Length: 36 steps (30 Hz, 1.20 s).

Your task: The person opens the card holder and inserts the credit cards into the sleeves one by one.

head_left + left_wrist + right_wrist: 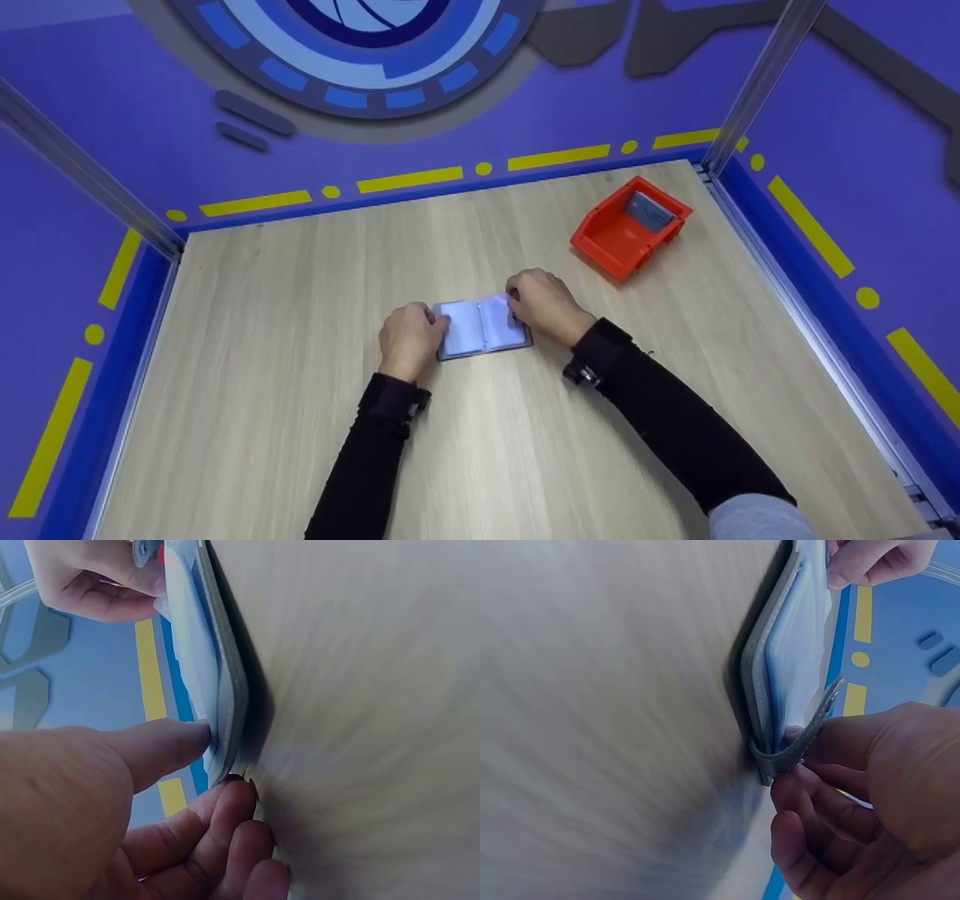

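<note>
A grey card holder (pixel 461 328) lies open on the table, its clear plastic sleeves (pixel 799 652) facing up. At its left edge my left hand (pixel 409 341) pinches it, the thumb on top and the curled fingers at the underside in the left wrist view. My right hand (pixel 546 304) is at the opposite edge, thumb and fingers gripping beside the sleeves. A grey closing strap (pixel 810 727) stands up from that edge, next to the right thumb. The right fingertips are partly hidden by the strap.
A red open-front bin (pixel 611 259) stands at the back right of the wooden table (pixel 285 420), with a grey flat piece (pixel 649 213) inside. Blue-purple panels (pixel 420 157) with yellow marks wall the table at the back and both sides.
</note>
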Motion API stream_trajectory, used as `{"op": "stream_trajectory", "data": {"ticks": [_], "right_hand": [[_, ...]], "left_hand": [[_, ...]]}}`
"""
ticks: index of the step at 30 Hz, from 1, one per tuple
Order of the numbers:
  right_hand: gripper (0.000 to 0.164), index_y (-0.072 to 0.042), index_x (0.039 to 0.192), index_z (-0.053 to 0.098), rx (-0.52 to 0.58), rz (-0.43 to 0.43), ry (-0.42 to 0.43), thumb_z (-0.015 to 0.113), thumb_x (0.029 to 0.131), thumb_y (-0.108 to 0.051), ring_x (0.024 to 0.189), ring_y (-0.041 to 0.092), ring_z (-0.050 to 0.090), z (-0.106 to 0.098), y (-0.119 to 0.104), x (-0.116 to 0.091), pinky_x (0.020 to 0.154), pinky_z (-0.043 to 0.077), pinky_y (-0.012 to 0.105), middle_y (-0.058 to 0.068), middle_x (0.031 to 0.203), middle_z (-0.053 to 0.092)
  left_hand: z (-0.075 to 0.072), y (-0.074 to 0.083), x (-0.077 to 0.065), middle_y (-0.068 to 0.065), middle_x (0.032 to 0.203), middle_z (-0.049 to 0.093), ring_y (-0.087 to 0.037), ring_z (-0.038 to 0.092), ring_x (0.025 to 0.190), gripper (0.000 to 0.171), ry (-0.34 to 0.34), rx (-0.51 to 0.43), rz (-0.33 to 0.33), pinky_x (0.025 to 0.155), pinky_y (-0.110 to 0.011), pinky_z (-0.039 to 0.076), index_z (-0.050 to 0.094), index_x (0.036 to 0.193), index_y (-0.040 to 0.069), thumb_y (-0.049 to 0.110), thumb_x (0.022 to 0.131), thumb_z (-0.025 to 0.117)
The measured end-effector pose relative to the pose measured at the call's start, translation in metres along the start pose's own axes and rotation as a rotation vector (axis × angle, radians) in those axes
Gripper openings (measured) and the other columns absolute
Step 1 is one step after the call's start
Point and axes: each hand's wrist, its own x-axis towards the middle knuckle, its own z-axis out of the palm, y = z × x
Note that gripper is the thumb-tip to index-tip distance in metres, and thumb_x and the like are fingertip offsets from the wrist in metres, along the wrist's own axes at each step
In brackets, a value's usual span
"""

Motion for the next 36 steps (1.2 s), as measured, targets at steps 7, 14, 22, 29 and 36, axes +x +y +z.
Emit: {"op": "stream_trajectory", "data": {"ticks": [7,14,22,29,36], "right_hand": [[0.013,-0.01,0.11,0.084,-0.021,-0.057,0.053,0.075,0.1,-0.01,0.089,0.025,0.071,-0.001,0.002,0.0,0.085,0.061,0.045,0.006,0.095,0.079],[0.011,-0.011,0.102,0.086,-0.054,-0.089,0.1,0.076,0.101,-0.012,0.089,0.023,0.074,-0.002,0.001,-0.002,0.083,0.062,0.045,0.006,0.095,0.081],[0.013,-0.009,0.091,0.085,-0.106,-0.126,0.157,0.075,0.099,-0.008,0.082,0.024,0.07,-0.005,-0.003,-0.005,0.075,0.06,0.045,0.007,0.088,0.072],[0.012,-0.009,0.091,0.078,0.033,-0.049,0.082,0.072,0.096,-0.017,0.083,0.024,0.065,-0.008,-0.009,0.001,0.075,0.054,0.039,0.006,0.089,0.07],[0.014,-0.012,0.083,0.075,0.233,0.055,0.025,0.073,0.094,-0.02,0.074,0.018,0.058,-0.014,-0.022,0.008,0.067,0.045,0.03,-0.001,0.077,0.064]], "left_hand": [[0.001,0.0,0.001,-0.004,0.083,0.071,-0.021,0.061,0.071,0.028,0.019,0.011,0.025,0.063,-0.034,0.042,0.074,0.084,0.01,0.034,0.1,0.078],[0.001,-0.001,0.0,-0.005,0.08,0.071,-0.021,0.061,0.07,0.028,0.039,0.026,0.048,0.064,-0.034,0.043,0.073,0.082,0.011,0.033,0.099,0.078],[0.001,-0.001,0.0,-0.005,0.08,0.071,-0.023,0.062,0.072,0.03,0.042,0.03,0.054,0.066,-0.038,0.046,0.072,0.081,0.012,0.034,0.099,0.078],[0.0,0.0,-0.001,-0.006,0.084,0.074,-0.025,0.066,0.075,0.029,0.03,0.028,0.042,0.07,-0.041,0.051,0.074,0.083,0.011,0.034,0.1,0.078],[-0.003,0.003,-0.003,-0.006,0.085,0.074,-0.025,0.067,0.075,0.03,0.028,0.024,0.048,0.07,-0.042,0.052,0.075,0.085,0.012,0.036,0.102,0.076]]}}
